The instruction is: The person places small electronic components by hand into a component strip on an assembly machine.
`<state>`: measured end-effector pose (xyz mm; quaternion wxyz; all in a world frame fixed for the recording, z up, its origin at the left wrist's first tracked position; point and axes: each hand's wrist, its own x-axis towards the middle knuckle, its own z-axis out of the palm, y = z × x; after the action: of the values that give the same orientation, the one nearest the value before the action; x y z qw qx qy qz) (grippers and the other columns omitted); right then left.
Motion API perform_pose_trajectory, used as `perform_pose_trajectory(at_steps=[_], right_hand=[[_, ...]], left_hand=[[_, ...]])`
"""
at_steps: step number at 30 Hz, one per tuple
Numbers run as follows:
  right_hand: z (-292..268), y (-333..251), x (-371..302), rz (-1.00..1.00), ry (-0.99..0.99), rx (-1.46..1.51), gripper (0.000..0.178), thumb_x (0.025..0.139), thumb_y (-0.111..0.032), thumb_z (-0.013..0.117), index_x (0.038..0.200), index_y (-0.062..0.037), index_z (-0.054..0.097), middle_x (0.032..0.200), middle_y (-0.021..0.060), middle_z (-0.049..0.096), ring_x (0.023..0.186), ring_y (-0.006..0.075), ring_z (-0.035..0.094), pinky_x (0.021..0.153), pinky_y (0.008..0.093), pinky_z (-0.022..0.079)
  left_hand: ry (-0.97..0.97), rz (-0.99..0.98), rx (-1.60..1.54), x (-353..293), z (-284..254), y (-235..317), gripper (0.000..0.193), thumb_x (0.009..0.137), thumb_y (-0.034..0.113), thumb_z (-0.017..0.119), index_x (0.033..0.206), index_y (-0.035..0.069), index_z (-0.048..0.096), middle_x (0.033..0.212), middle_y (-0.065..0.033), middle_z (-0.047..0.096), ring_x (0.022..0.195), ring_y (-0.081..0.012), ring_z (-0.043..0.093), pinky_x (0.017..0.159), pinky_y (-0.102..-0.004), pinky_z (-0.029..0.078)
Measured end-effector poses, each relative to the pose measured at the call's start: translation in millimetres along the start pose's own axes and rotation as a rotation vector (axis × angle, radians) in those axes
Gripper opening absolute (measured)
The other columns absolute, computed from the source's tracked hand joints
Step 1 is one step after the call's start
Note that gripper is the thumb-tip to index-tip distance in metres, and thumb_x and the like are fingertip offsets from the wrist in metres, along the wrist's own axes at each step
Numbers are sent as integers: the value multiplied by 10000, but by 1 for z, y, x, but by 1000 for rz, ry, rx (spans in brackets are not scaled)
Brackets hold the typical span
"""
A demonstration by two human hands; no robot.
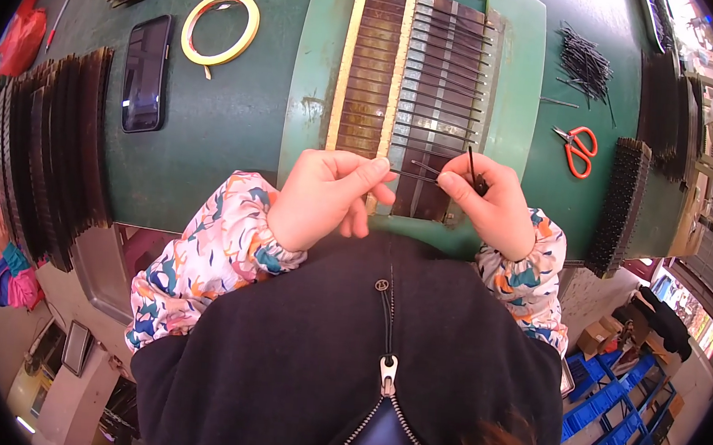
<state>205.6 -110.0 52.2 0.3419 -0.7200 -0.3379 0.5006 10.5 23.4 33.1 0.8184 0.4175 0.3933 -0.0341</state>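
We see a thin black wire (416,175), straight and stiff, pinched at its ends by our left hand (325,198) and right hand (489,204) over the near edge of a flat rack (411,83) of brown strips and metal rods on the green surface (229,127). Orange scissors (579,149) lie at the right.

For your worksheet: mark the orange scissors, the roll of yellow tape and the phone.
Orange scissors (579,149), head view, on the handles.
Roll of yellow tape (247,28), head view, on the right rim.
Phone (145,73), head view, mid-screen.

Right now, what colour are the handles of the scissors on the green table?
Orange handles, seen in the head view.
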Motion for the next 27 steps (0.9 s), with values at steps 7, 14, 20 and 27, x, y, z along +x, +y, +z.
perform_pose_trajectory(at_steps=[7,14,20,27], right_hand=[[-5,9,7,-63,111,-193,176,888,-146,668,879,27,634,662,-31,548,616,39,449,546,227,384],[-4,8,15,-16,97,-268,176,886,-139,664,865,33,636,664,-25,549,614,48,455,555,226,388],[-16,17,11,-119,166,-216,208,875,-159,656,875,46,622,632,107,600,545,122,493,528,294,428],[-1,2,6,-79,44,19,167,879,-147,643,885,20,635,638,68,641,574,111,579,545,270,458]], left_hand=[[316,1030,1128,7,-4,-26,173,803,132,710,958,58,688,642,-41,573,498,-169,564,443,-277,427],[367,1090,1337,12,0,-30,261,761,129,719,1018,104,689,618,-12,519,501,-168,544,461,-312,438],[373,1043,1506,16,5,-32,340,745,169,721,1076,104,677,622,0,516,500,-151,538,459,-306,432],[377,1134,1378,17,1,-34,303,731,144,728,1027,97,686,605,5,491,493,-147,527,457,-307,425]])
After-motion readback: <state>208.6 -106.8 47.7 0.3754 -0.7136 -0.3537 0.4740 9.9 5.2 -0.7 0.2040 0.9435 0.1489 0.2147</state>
